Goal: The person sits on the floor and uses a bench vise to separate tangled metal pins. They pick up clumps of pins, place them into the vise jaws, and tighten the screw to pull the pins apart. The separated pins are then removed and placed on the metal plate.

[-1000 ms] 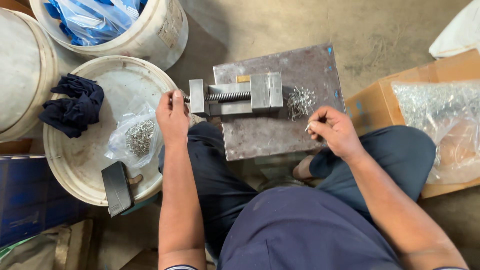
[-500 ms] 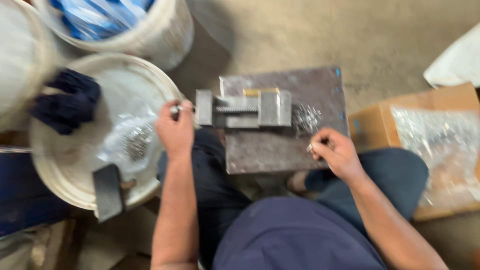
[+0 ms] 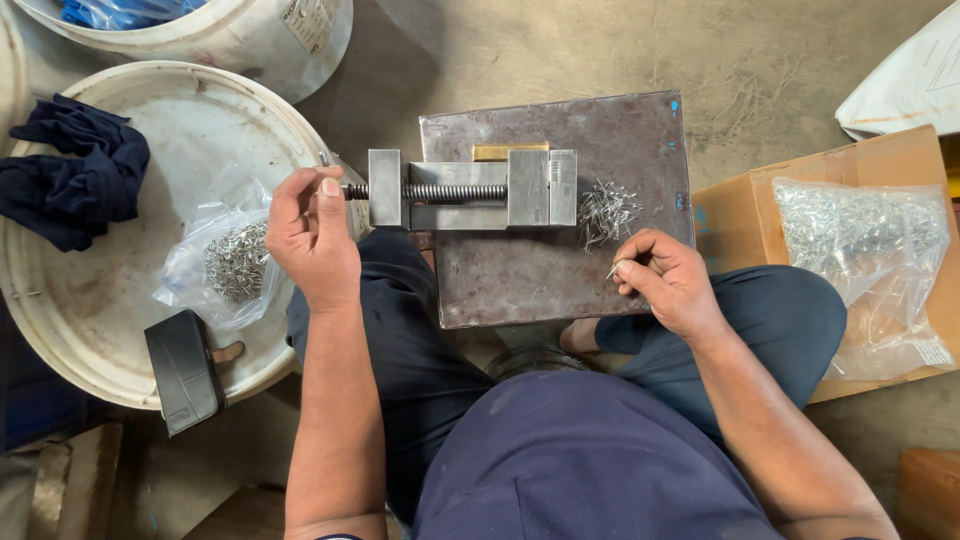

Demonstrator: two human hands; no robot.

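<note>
A small steel vise (image 3: 470, 188) with a threaded screw sits on a dark metal plate (image 3: 560, 270) in front of my knees. My left hand (image 3: 312, 238) is closed around the vise's screw handle at its left end. A small brass block (image 3: 510, 151) lies behind the vise jaws. My right hand (image 3: 668, 280) rests on the plate's right part, pinching a thin metal pin between its fingertips. A loose pile of pins (image 3: 606, 212) lies on the plate just right of the vise.
A white bucket lid (image 3: 110, 300) at left carries a clear bag of pins (image 3: 232, 262), a dark blue cloth (image 3: 70, 170) and a black case (image 3: 184, 370). A cardboard box (image 3: 740, 215) at right holds a larger bag of pins (image 3: 862, 250). A white bucket (image 3: 230, 35) stands behind.
My left hand has stayed on the vise handle with a small shift. My right hand stays near the pin pile with a pin. The camera moved.
</note>
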